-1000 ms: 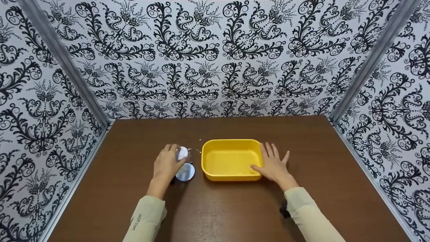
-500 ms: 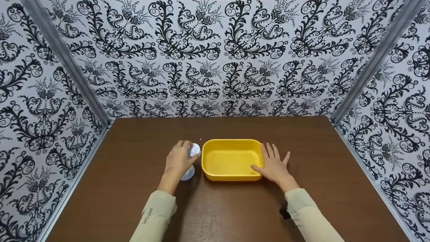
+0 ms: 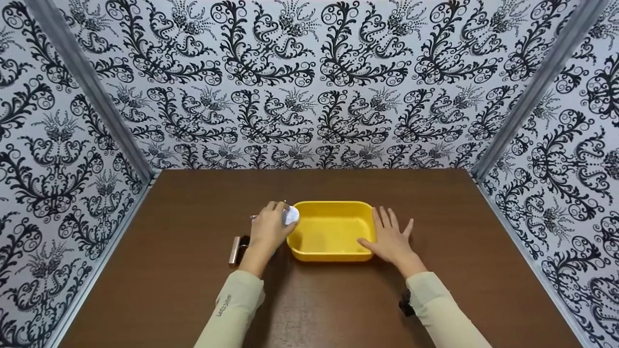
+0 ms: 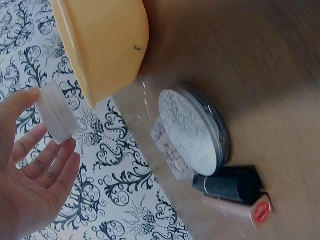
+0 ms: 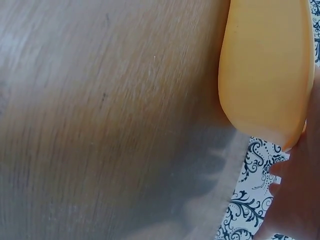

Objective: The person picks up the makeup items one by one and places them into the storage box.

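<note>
My left hand [image 3: 268,227] pinches a small white round jar [image 3: 291,215] between thumb and fingers, at the left rim of a yellow plastic tub [image 3: 333,257]. The left wrist view shows the jar [image 4: 59,112] on its side in the fingers, raised off the table beside the tub [image 4: 107,45]. My right hand [image 3: 392,242] rests on the tub's right rim, fingers spread and straight, thumb reaching over the edge. No objects show inside the tub.
Left of the tub lie a round compact [image 4: 187,132] with a patterned silver lid, a small clear case [image 4: 170,150], a black tube [image 4: 227,182] and a pinkish lipstick [image 4: 240,210] with a red end. Patterned walls [image 3: 309,87] enclose the brown table [image 3: 309,299].
My left hand has carried the white jar rightward from above the small case to the tub's left rim. The pinkish lipstick has come into sight behind it. The right hand keeps its place.
</note>
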Motion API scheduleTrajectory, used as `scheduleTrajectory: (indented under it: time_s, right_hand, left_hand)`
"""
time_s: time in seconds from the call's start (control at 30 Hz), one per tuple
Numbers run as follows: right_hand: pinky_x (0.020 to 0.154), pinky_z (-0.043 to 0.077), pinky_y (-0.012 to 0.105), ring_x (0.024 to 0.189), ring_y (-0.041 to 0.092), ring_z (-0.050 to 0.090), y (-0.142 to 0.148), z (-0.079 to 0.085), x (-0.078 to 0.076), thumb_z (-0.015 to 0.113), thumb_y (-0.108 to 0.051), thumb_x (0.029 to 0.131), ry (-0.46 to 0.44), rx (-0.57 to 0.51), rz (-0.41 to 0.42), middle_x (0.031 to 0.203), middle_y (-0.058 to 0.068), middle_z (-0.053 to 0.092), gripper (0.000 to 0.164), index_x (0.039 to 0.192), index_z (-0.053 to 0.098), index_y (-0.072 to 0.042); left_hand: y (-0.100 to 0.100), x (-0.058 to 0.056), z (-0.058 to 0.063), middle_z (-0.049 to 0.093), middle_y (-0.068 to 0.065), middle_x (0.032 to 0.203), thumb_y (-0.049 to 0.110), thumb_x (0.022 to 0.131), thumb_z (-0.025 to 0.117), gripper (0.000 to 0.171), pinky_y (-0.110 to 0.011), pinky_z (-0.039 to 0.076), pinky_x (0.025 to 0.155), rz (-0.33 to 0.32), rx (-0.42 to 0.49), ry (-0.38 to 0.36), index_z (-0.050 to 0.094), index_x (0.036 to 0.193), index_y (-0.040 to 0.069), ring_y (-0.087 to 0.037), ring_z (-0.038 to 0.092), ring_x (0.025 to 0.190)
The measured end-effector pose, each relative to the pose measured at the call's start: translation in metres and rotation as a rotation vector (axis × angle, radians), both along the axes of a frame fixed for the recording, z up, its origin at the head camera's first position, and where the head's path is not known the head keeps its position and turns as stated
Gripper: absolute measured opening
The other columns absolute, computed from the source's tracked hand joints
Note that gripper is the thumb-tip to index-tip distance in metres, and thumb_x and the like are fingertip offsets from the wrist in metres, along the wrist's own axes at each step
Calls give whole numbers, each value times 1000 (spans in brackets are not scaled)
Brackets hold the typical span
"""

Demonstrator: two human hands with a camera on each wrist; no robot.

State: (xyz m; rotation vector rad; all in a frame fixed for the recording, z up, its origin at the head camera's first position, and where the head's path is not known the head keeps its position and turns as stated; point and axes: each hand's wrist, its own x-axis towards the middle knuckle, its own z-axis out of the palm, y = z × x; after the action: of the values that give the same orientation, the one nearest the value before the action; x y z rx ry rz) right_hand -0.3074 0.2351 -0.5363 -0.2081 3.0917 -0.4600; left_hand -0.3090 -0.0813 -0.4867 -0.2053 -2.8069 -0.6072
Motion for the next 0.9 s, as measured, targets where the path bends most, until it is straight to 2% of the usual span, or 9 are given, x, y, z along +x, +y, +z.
scheduleTrajectory:
  time_s: [0.23, 0.5, 0.9]
  right_hand:
    - [108, -12, 80, 154, 43, 6, -1, -2, -1, 60, -58, 91, -24, 20, 5, 167, 20, 11, 99, 160, 10, -8]
    - [109, -13, 79, 154, 43, 7, 0, 1, -2, 60, -57, 91, -16, 2, -11, 167, 20, 12, 99, 160, 11, -7]
    - [109, -14, 78, 154, 42, 7, -2, 1, -1, 62, -57, 90, -11, -5, -9, 167, 20, 12, 100, 160, 11, -7]
  left_hand:
    - [14, 2, -6, 65, -12, 113, 37, 82, 80, 42, -47, 57, 84, -17, -38, -9, 65, 112, 12, -33, 67, 100]
    - [35, 0, -12, 65, -10, 115, 38, 84, 79, 40, -45, 57, 87, -36, -19, -49, 65, 111, 13, -32, 66, 101]
    - [64, -6, -19, 65, -11, 114, 36, 83, 80, 39, -47, 58, 83, -102, -22, -67, 64, 110, 13, -32, 67, 98]
